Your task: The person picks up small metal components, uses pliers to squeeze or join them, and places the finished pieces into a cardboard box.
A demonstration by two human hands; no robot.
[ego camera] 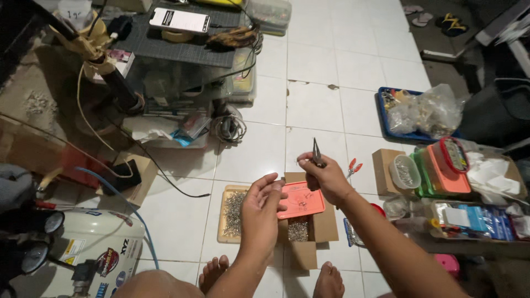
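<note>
The left hand [264, 205], fingers half curled, steadies the orange tray [301, 201] over the cardboard box [309, 232]. Above the tray, the right hand [327, 175] grips pliers [317, 153], possibly pinching something tiny. Sorting small parts seems underway; next comes careful placement.

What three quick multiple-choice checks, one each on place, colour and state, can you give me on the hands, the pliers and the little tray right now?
1. Where is the orange tray?
A. above the open cardboard box
B. on the blue tray
C. beside the phone

2. What colour are the handles of the small cutters on the floor?
A. green
B. red
C. yellow

3. How is the right hand?
A. open and empty
B. flat on the tiles
C. closed around pliers

Key: 1 A, the left hand holds it over the box; 2 B, the handles show red against the white tile; 3 C, the plier tips point up from the fist.
</note>
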